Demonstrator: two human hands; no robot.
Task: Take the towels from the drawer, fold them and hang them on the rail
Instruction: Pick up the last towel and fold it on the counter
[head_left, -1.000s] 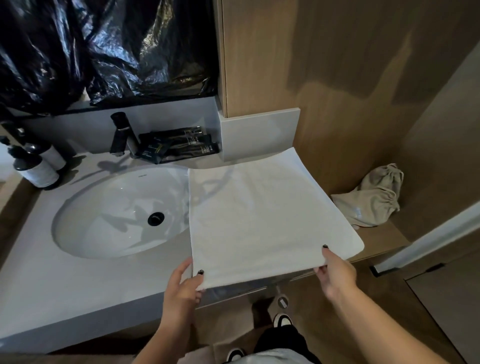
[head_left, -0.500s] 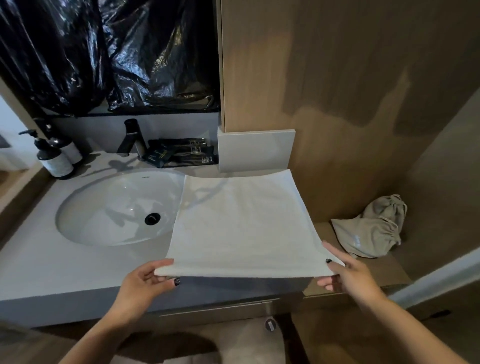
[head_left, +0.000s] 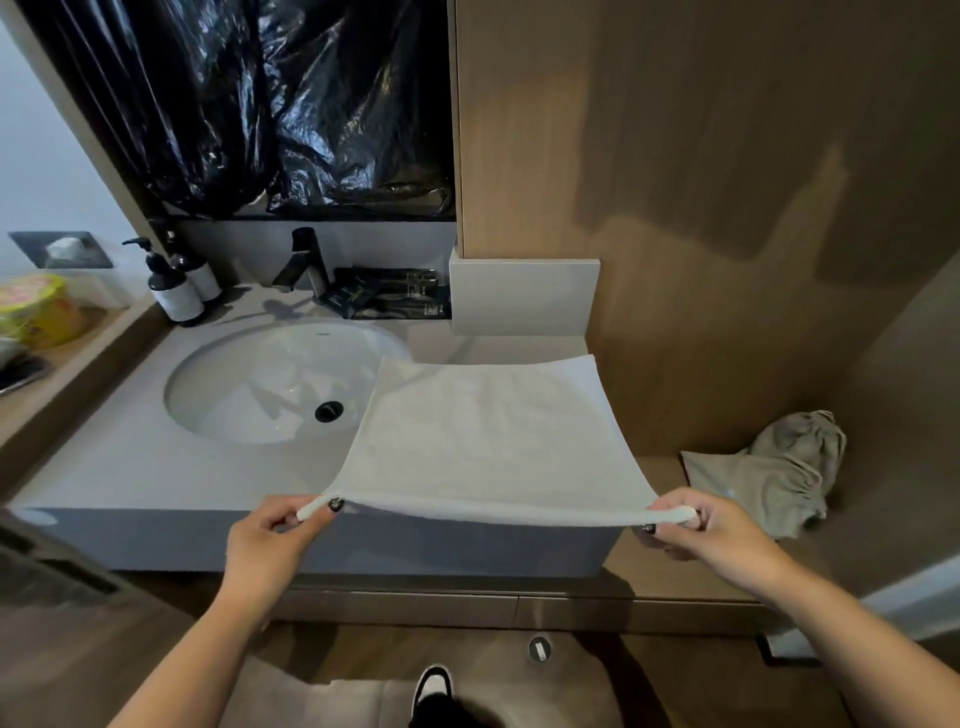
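Note:
A white towel lies spread over the right part of the grey vanity top, its left edge over the sink rim. My left hand pinches the towel's near left corner and my right hand pinches the near right corner. Both corners are raised a little off the counter's front edge, and the near hem sags between them. A closed drawer front runs below the counter. No rail is in view.
An oval sink with a black drain and black tap sits to the left. Two pump bottles stand at the back left, dark sachets behind the towel. A beige cloth bag lies on the wooden ledge at right.
The view has pulled back and up. Both hands went from holding the towel's near edge flat to pinching its corners and lifting them toward me; the towel slid nearer the counter's front.

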